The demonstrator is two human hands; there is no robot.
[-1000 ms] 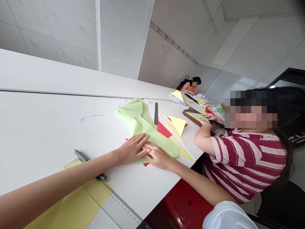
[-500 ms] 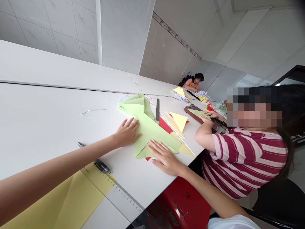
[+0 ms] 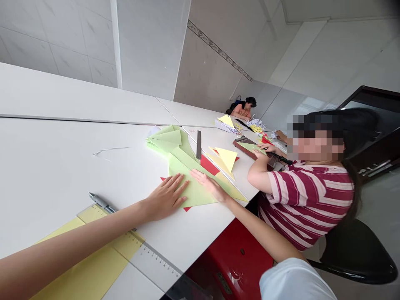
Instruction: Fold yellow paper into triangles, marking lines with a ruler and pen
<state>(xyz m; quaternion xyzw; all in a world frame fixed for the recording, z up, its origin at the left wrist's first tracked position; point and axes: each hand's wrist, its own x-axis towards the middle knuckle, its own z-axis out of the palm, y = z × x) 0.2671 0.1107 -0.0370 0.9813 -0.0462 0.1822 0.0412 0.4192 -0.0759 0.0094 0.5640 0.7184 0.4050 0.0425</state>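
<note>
My left hand (image 3: 165, 196) lies flat on the near left corner of a light green folded paper (image 3: 193, 191) on the white table (image 3: 56, 166). My right hand (image 3: 210, 185) presses flat on the same paper's right side, fingers spread and pointing away from me. A red paper (image 3: 208, 165) pokes out from under the green sheet. More folded green sheets (image 3: 167, 139) are stacked just beyond.
A yellow sheet (image 3: 90, 266), a clear ruler (image 3: 153, 258) and a pen (image 3: 101, 201) lie near my left forearm. A dark ruler (image 3: 198, 145) and yellow triangles (image 3: 225, 157) lie farther off. A person in a striped shirt (image 3: 309, 200) sits at my right; another person (image 3: 245, 109) sits at the far end.
My right hand slid forward along the green paper, flattening it. My left hand shifted toward the paper's near corner. The folded sheet now lies flatter.
</note>
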